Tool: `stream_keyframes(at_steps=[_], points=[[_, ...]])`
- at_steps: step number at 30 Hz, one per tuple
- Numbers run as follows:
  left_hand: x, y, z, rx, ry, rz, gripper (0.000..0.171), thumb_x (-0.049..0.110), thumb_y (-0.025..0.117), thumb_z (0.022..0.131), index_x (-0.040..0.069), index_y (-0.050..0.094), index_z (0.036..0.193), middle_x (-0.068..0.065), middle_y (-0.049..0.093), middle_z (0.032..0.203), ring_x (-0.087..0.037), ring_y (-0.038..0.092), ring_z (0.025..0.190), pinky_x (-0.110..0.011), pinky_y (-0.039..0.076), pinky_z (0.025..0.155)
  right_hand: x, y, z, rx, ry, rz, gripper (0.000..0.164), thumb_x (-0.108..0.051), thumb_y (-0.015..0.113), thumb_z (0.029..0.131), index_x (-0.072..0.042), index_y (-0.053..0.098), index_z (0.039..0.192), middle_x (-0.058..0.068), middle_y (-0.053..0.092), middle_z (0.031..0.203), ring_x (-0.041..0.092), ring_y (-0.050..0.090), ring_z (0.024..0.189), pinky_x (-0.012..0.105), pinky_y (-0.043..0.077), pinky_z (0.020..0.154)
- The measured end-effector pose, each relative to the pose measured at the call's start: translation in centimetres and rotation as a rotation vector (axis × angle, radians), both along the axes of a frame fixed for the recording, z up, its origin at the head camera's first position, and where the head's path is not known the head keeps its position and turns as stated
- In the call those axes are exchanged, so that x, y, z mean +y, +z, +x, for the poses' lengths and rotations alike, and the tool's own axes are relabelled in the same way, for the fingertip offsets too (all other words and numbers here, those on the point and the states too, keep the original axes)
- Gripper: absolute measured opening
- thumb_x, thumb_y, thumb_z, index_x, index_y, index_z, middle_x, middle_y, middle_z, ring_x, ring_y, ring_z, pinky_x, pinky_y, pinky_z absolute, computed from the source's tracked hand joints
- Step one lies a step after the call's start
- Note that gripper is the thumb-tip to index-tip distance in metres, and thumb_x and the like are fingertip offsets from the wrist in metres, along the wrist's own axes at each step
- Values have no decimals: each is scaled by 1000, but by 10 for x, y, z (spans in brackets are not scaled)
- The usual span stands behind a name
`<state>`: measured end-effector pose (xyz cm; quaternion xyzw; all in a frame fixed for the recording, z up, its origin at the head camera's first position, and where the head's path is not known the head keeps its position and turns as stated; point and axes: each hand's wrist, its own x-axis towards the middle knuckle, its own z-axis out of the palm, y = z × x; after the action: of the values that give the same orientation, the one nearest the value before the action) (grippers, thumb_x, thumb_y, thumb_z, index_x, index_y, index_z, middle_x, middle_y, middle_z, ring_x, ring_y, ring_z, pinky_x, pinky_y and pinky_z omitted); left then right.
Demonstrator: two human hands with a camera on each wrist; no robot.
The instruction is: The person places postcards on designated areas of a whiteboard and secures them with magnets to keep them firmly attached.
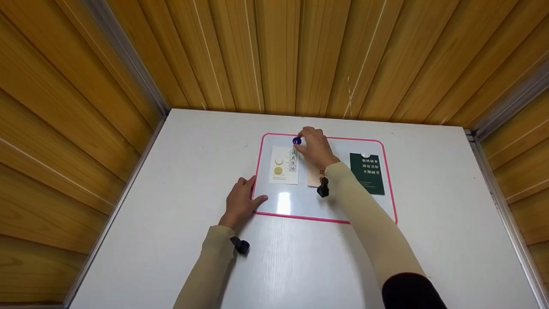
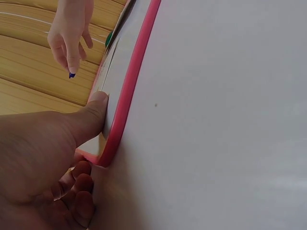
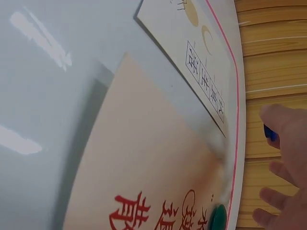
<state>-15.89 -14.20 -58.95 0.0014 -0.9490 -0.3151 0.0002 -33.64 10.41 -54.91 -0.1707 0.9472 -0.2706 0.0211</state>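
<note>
Between thumb and finger my right hand (image 1: 316, 146) pinches a round blue magnet (image 1: 297, 140), held over the top edge of a pink-framed whiteboard (image 1: 326, 210). Just below it on the board is a white card (image 1: 283, 176) with a gold moon design and boxed black characters. My left hand (image 1: 240, 199) grips the board's lower left corner, thumb on the face and the other fingers curled at the pink rim (image 2: 125, 96). A peach card (image 3: 139, 129) with red characters lies partly under my right hand and wrist, with a green magnet (image 3: 218, 218) at its top end.
A dark green card (image 1: 368, 176) with white characters is on the board's right side. The board lies on a white table (image 1: 193, 150), enclosed by wood-patterned panels (image 1: 279, 56) at the back and sides. Black wrist cameras (image 1: 241, 246) are strapped on both sleeves.
</note>
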Motion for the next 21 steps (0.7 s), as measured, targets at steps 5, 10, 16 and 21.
stream_keyframes(at_steps=[5, 10, 16, 21], points=[[-1, 0, 1, 16, -7, -2, 82, 39, 82, 87, 5, 48, 153, -10, 55, 109, -21, 49, 89, -38, 47, 84, -10, -1, 1, 6, 26, 28, 34, -32, 69, 99, -12, 65, 126, 11, 46, 155, 35, 39, 141, 48, 30, 117], [-2, -1, 2, 10, -9, 3, 82, 40, 82, 88, 4, 47, 153, -9, 54, 108, -21, 48, 88, -37, 46, 82, -18, -4, 3, -22, 26, 48, 35, -33, 69, 100, -15, 64, 130, 8, 45, 155, 32, 38, 142, 48, 30, 118], [-3, 0, 1, 9, -10, 8, 82, 40, 81, 88, 5, 47, 154, -9, 55, 111, -21, 49, 91, -38, 46, 86, -26, -6, 3, -49, -1, 27, 35, -31, 69, 100, -15, 64, 131, 8, 46, 154, 31, 40, 140, 49, 31, 117], [-1, -1, 0, -5, -3, 0, 83, 42, 81, 88, 7, 46, 154, -9, 56, 113, -21, 50, 94, -38, 48, 89, -32, -8, 5, -34, -13, 60, 36, -31, 70, 99, -13, 66, 130, 9, 51, 148, 33, 42, 135, 51, 32, 116]])
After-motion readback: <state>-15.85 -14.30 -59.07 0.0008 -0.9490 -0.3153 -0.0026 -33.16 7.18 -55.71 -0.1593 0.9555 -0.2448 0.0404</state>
